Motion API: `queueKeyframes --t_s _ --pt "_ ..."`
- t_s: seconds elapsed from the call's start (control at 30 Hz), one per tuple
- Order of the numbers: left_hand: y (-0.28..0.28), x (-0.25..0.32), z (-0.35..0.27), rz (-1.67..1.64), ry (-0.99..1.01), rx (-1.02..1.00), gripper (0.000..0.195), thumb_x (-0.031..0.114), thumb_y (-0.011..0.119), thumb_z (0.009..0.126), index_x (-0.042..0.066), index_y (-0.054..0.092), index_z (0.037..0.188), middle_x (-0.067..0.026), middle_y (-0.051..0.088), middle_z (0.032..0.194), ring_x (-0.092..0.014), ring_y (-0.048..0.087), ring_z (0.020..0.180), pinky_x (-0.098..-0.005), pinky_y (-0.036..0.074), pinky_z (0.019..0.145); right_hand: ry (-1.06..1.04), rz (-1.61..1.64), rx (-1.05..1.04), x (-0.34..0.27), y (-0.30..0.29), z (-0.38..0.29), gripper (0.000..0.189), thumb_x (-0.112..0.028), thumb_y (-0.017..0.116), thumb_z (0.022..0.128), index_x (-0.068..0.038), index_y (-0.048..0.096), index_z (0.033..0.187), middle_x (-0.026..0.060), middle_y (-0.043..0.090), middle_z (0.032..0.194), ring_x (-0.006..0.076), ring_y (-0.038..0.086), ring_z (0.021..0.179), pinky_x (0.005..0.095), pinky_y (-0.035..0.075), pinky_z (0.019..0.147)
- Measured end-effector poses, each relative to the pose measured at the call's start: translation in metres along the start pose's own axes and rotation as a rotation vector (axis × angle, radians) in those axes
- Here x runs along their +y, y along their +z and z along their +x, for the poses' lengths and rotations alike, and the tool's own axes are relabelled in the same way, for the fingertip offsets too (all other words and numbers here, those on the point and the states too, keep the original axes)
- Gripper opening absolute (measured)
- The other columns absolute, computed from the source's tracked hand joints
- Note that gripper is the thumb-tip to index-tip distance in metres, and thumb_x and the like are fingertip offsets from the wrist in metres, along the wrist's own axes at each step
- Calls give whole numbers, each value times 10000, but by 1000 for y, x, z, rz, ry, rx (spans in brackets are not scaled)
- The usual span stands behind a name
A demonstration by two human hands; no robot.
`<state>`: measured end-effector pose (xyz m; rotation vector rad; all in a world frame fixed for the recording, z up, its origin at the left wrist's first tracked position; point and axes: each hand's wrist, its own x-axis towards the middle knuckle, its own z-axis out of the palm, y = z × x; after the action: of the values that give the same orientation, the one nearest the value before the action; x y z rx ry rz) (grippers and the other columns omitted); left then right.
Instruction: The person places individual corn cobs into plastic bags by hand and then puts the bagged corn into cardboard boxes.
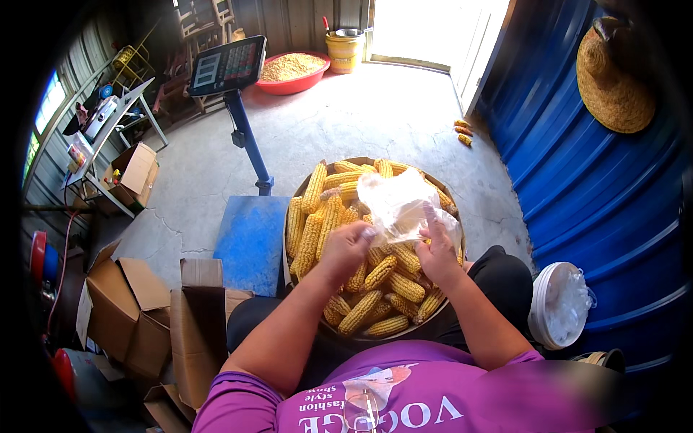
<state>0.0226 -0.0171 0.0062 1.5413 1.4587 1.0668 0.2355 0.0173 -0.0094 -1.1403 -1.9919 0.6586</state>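
A thin, crumpled white plastic bag [398, 197] is spread between my two hands above a round container [288, 270] heaped with dried corn cobs [360, 313]. My left hand [348, 246] pinches the bag's near left edge between thumb and fingers. On the other side, my right hand [439, 250] grips the near right edge, its index finger pointing up along the plastic. Yellow kernels are still on the cobs. The container stands between my knees, and the bag hides part of the cobs at its far right.
Left of the container stands a platform scale with a blue plate [249, 243] and a display [227, 66] on a post. Cardboard boxes [116, 303] lie at left. A white bucket [560, 306] is at right. A red basin [295, 85] of loose kernels sits near the doorway.
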Motion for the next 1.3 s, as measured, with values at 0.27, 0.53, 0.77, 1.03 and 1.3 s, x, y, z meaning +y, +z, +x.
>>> queueKeyframes --t_s 0.27,0.53,0.77,1.03,1.3 --pt "-33 26 0 -514 -34 113 194 179 531 881 5 618 880 23 515 606 -42 419 519 -176 336 493 236 286 -102 17 6 5 558 18 521 778 -18 340 1304 149 494 1152 181 565 941 263 472 718" --pt "-55 15 12 -1079 -135 98 269 222 469 902 -10 564 1002 27 356 501 -106 423 495 -299 428 625 103 256 -248 13 10 38 441 14 492 812 -33 442 1247 88 552 1056 129 541 948 221 468 727" --pt "-65 16 17 -843 -9 214 365 276 371 962 12 498 1179 43 352 513 -68 391 476 -251 415 576 430 1168 -536 -28 -25 46 333 -44 501 853 -57 526 1185 115 588 1048 192 588 922 350 532 735" --pt "-65 25 18 -624 85 406 372 259 401 959 7 476 1222 66 341 531 -39 385 502 -198 387 573 838 836 185 60 -12 24 202 -71 532 831 -67 541 1032 47 583 872 141 560 703 284 495 593" --pt "-64 23 16 -494 124 437 376 280 431 948 71 482 1256 55 431 643 -26 396 568 -167 372 557 517 -54 -59 117 46 10 555 -198 666 714 -25 452 1196 150 558 1022 298 536 966 351 438 859"
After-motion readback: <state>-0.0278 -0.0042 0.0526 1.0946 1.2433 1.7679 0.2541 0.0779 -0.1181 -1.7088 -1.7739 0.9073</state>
